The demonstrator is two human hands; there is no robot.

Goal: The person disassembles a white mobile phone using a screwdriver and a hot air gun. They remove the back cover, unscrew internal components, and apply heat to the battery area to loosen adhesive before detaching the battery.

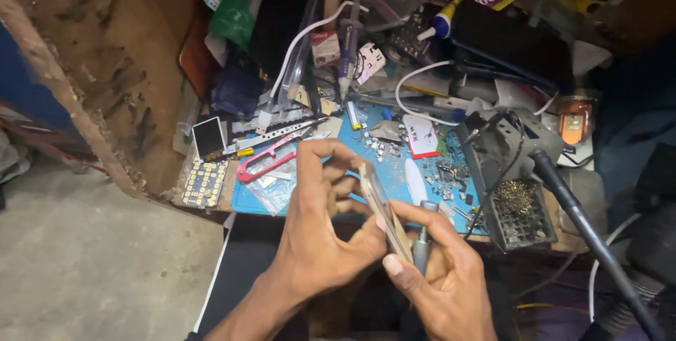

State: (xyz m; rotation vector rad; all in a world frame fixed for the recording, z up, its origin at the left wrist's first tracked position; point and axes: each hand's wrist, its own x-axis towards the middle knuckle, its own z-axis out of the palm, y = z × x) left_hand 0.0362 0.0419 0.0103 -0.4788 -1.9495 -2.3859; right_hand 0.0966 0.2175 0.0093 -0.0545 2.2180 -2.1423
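Note:
My left hand (320,232) grips a thin gold-coloured phone (384,207), held edge-on toward me above the front edge of the blue work mat (394,172). My right hand (440,278) is just right of it, closed around a grey tool handle (422,232), with its thumb pressed against the phone's lower edge. The tool's tip is hidden behind the phone.
Small screws and parts lie scattered on the mat. Pink snips (264,161), a knife (271,135) and a keypad sheet (204,182) lie at the left. A soldering stand with brass wool (517,204) sits at the right, with a black hose (588,232). Cables, tubes and bags crowd the back.

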